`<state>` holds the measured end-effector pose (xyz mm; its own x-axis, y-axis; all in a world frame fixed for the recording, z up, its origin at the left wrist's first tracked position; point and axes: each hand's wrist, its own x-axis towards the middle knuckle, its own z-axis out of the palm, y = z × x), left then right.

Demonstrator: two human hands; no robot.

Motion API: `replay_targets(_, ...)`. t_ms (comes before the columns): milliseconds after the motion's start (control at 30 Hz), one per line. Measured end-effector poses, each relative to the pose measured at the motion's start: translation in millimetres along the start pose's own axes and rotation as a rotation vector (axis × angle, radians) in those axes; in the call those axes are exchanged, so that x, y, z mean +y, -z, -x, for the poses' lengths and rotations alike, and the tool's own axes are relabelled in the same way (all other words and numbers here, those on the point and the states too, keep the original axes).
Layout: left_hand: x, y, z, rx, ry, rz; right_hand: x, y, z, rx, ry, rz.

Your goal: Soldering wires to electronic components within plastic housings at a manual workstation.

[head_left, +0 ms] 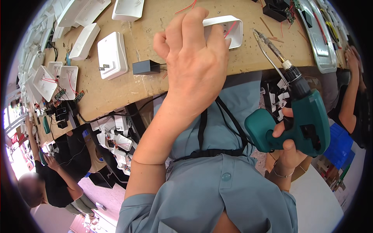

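Note:
My left hand (196,60) reaches over the workbench with its fingers bent around a white plastic housing (237,33). A short red wire (230,29) shows inside that shell; the back of my hand hides part of it. My right hand (289,153) is closed around the handle of a green soldering gun (311,110). The gun's metal tip and thin solder feed tube point up toward the bench, to the right of the housing and apart from it. Left of my left hand lie a small black box with leads (146,67) and a white plug-in case (112,55).
White shells (128,8) lie along the far left of the bench (140,37), some with red wires and circuit boards. A clear-lidded tray (318,39) and black parts (274,11) sit at the right. Below the edge are filled bins (116,139). Co-workers (58,171) sit on both sides.

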<state>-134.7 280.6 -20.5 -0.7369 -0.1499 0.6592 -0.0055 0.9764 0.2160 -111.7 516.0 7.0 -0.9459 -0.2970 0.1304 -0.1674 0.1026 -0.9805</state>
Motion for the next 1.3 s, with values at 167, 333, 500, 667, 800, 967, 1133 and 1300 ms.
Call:
replay_targets(167, 1.5, 6.2, 8.6, 0.041, -0.056, 0.033, 1.7, 1.5, -2.8, 0.032, 0.028, -0.045)
replay_targets(333, -2.7, 2.6, 9.2, 0.070, -0.114, 0.229, 2.8, 2.4, -4.0, 0.023, 0.059, -0.052)
replay_targets(500, -3.1, 1.7, 5.4, 0.111, -0.118, 0.218, 3.4, 3.1, -5.0, 0.028, 0.064, -0.051)
replay_targets(667, -5.0, -6.4, 5.4, 0.167, -0.174, 0.267, 4.7, 3.4, -5.2, 0.036, 0.074, -0.050)
replay_targets(800, -9.7, -12.0, 6.1, 0.194, -0.177, 0.300, 4.3, 3.7, -6.6, 0.031, 0.073, -0.055)
replay_targets(967, -9.6, -12.7, 5.1, 0.202, -0.148, 0.250, 5.2, 5.3, -5.4, 0.024, 0.072, -0.061)
replay_targets(1133, -8.6, -6.3, 1.4, 0.161, -0.103, 0.179, 5.7, 7.6, -2.3, 0.012, 0.028, -0.039)
replay_targets(1300, -7.4, -4.2, -1.6, 0.188, -0.033, 0.085, 5.1, 5.2, 1.7, -0.016, -0.012, -0.018)
